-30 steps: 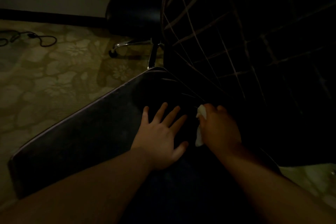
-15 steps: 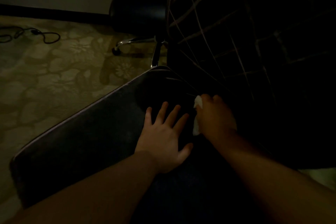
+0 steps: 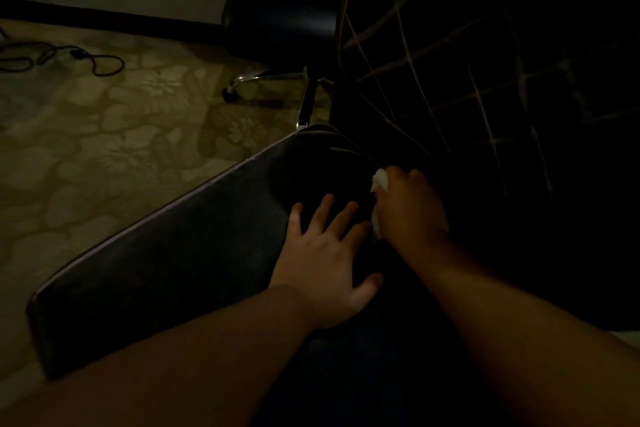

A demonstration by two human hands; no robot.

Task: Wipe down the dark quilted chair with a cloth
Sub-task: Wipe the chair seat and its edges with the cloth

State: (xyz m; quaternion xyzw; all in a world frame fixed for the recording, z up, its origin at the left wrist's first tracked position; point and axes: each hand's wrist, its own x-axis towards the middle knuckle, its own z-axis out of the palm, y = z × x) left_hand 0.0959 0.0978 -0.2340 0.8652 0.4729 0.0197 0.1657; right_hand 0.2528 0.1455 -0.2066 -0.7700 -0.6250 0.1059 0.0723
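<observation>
The dark quilted chair fills the right and lower centre of the frame: its backrest, crossed by pale stitched lines, rises at upper right, and its flat dark seat, edged with a lighter piping, runs diagonally from the lower left toward the middle. The left hand lies flat on the seat near the centre of the frame, fingers straight and spread, holding nothing; judging by its placement, it is there to brace the body and keep the chair from shifting while the other hand works. The right hand, just right of centre, has its fingers curled round a small white cloth, of which only a bunched end shows above the knuckles and a sliver below the palm. The cloth sits at the crease where the seat meets the backrest, a likely spot for dust to collect, which would explain why the hand is pushed so far in there. The scene is very dim, so whether the cloth is actually pressed against the upholstery cannot be told. The two hands are just beside each other, the left fingertips close to the cloth. In the upper middle of the frame a second, glossy black office chair stands on a chromed wheeled base, and a black cable lies looped on the patterned floral carpet at upper left, well apart from the work
</observation>
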